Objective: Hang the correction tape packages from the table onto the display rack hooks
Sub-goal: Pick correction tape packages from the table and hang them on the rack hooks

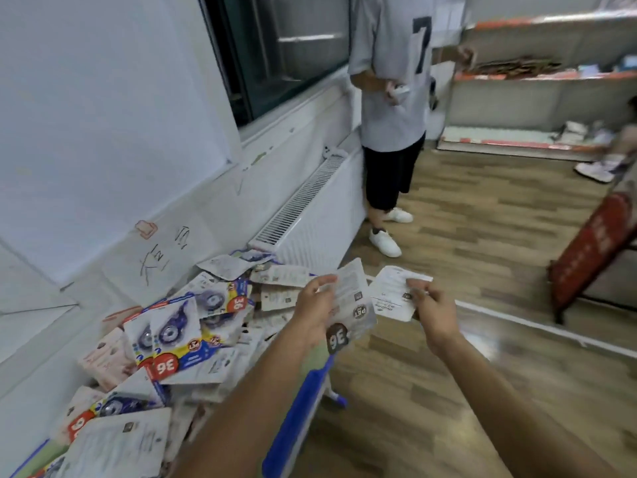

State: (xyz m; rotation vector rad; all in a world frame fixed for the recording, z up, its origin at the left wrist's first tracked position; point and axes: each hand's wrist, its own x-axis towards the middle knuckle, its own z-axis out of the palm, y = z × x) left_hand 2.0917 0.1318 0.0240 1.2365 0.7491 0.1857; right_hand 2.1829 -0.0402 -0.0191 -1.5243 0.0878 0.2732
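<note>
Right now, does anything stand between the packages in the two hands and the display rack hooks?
Cannot tell: no hooks show in this view. The left hand holds a package and the right hand pinches another package, both over the floor past the table edge. A standing person is ahead.

So the worktop (296, 419) carries a heap of correction tape packages (179, 339), pushed against the wall on its left. A radiator (310, 215) sits just behind the worktop, a person (389, 108) stands beyond that, and shelves (537, 77) are far right of it.
</note>
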